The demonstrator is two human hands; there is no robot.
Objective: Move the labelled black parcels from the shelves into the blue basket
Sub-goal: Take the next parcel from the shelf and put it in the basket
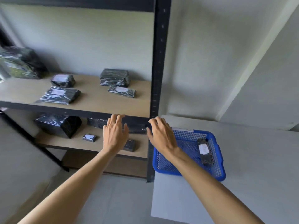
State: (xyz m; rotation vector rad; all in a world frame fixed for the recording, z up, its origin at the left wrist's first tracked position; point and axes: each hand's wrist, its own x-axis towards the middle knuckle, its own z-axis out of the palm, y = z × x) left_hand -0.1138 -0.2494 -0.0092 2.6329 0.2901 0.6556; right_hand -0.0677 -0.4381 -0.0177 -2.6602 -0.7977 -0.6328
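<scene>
Several black wrapped parcels lie on the upper shelf (97,102), among them a flat labelled one (122,91) and a blocky one (114,77). More rest on the lower shelf (77,143), including a large parcel (59,125), a small labelled one (89,137) and a long one (137,128) at the back. My left hand (115,134) and my right hand (161,135) are both open, fingers spread, in front of the lower shelf on either side of that long parcel. The blue basket (165,167) holds one labelled parcel (204,151).
The rack's black upright post (157,70) stands between the shelves and the white table (242,191) that carries the basket. A big dark bundle (21,62) sits at the upper shelf's far left. Grey floor lies below my arms.
</scene>
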